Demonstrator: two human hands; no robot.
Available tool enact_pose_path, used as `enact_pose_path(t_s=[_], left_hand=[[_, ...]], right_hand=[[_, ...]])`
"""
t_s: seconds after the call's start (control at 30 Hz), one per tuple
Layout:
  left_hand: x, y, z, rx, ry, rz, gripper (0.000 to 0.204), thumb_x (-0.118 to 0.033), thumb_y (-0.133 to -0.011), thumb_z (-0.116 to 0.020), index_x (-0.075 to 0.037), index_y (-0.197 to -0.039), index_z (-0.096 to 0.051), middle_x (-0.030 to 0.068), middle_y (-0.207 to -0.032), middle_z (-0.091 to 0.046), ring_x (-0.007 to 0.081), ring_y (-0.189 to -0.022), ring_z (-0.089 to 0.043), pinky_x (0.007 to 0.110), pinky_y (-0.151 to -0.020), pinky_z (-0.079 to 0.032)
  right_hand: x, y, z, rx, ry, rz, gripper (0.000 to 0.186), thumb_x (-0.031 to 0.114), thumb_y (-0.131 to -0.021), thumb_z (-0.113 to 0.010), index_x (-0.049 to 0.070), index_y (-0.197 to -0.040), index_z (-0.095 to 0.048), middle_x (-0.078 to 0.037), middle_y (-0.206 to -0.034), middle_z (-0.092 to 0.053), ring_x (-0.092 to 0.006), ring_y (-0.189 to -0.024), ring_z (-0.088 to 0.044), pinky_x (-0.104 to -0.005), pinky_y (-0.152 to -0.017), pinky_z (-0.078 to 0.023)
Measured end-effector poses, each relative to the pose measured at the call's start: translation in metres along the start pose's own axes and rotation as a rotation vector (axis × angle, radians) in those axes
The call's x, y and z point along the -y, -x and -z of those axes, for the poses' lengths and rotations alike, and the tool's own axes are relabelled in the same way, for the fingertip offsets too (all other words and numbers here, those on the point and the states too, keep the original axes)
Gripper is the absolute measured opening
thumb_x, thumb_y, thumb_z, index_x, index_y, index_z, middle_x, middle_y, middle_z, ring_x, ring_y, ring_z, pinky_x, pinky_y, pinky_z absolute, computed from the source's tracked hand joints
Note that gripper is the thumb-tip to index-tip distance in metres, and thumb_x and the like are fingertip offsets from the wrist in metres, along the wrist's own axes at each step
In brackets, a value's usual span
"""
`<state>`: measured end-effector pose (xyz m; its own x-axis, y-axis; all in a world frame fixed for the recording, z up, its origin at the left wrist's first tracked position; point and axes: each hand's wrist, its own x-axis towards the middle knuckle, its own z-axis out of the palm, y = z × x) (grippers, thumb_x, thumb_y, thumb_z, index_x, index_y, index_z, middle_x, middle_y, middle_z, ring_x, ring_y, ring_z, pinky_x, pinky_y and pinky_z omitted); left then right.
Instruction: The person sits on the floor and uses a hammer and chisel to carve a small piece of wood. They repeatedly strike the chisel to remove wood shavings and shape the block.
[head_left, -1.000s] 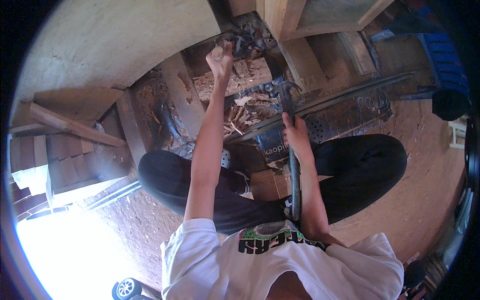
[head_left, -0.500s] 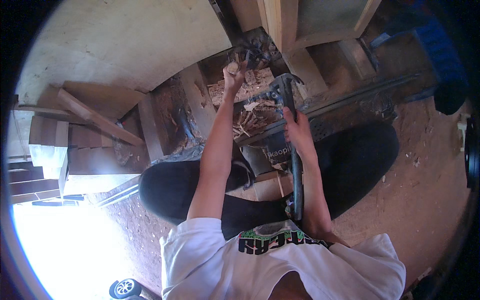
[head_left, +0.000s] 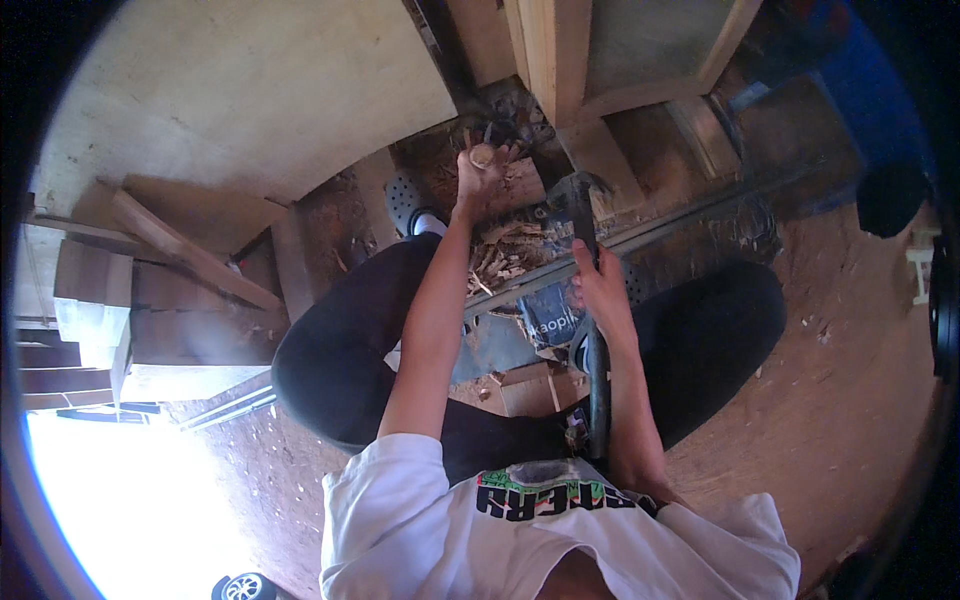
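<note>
My left hand (head_left: 474, 182) reaches far out in the middle, closed around a piece of wood with a pale round end (head_left: 482, 156) that faces up. The rest of that piece is hidden by the hand. Just beyond and right of the fingers lies a rough light wooden block (head_left: 523, 184). My right hand (head_left: 600, 287) grips a long dark bar (head_left: 598, 375), thumb lying along it. One end of the bar is by my lap; the far end is a dark head (head_left: 575, 190) close to the block, its kind unclear. Wood chips (head_left: 510, 252) are heaped below the block.
A metal rail (head_left: 660, 235) runs across, with a blue printed bag (head_left: 550, 318) before it. A large pale panel (head_left: 270, 90) stands at far left, a wooden frame (head_left: 560, 60) at the back. Boards (head_left: 195, 245) lean at left; a grey clog (head_left: 402, 203) is on my left foot.
My left knee has shifted, and my left foot in its clog has come into sight. The left hand has turned slightly and moved a little right. The right hand sits slightly lower, still gripping.
</note>
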<state>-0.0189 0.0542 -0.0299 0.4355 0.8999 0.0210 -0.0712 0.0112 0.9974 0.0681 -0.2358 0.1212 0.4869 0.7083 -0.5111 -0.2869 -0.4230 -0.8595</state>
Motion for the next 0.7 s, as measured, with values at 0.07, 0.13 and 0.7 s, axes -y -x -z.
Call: enact_pose_path(t_s=[0.07, 0.13, 0.7], left_hand=[[0.006, 0.006, 0.000, -0.041, 0.046, -0.036, 0.032, -0.027, -0.088, -0.070, -0.001, -0.075, -0.058, 0.0023, -0.069, -0.060, 0.0140, -0.066, -0.057, 0.033, -0.062, -0.047], [0.009, 0.011, 0.000, -0.244, -0.241, -0.232, 0.034, -0.028, -0.087, -0.071, -0.002, -0.072, -0.057, 0.0019, -0.066, -0.058, 0.0132, -0.063, -0.056, 0.033, -0.059, -0.046], [-0.015, 0.003, 0.024, -0.297, 0.041, -0.190, 0.015, -0.008, -0.078, -0.068, 0.000, -0.068, -0.060, -0.0022, -0.062, -0.053, 0.0062, -0.061, -0.046, 0.031, -0.054, -0.042]], right_hand=[[0.009, 0.000, -0.004, -0.023, 0.182, 0.012, 0.048, 0.047, -0.096, -0.054, 0.000, -0.103, -0.061, -0.002, -0.063, -0.050, -0.0132, -0.053, -0.049, -0.0315, -0.048, -0.040], [0.023, -0.003, -0.014, 0.035, 0.264, -0.023, 0.047, 0.046, -0.096, -0.054, 0.000, -0.101, -0.061, -0.001, -0.063, -0.049, -0.0123, -0.053, -0.049, -0.0311, -0.048, -0.040], [0.108, -0.108, -0.105, 0.059, 1.273, 0.794, 0.043, 0.038, -0.094, -0.056, -0.004, -0.093, -0.060, -0.026, -0.084, -0.065, -0.0412, -0.081, -0.064, -0.0464, -0.075, -0.048]])
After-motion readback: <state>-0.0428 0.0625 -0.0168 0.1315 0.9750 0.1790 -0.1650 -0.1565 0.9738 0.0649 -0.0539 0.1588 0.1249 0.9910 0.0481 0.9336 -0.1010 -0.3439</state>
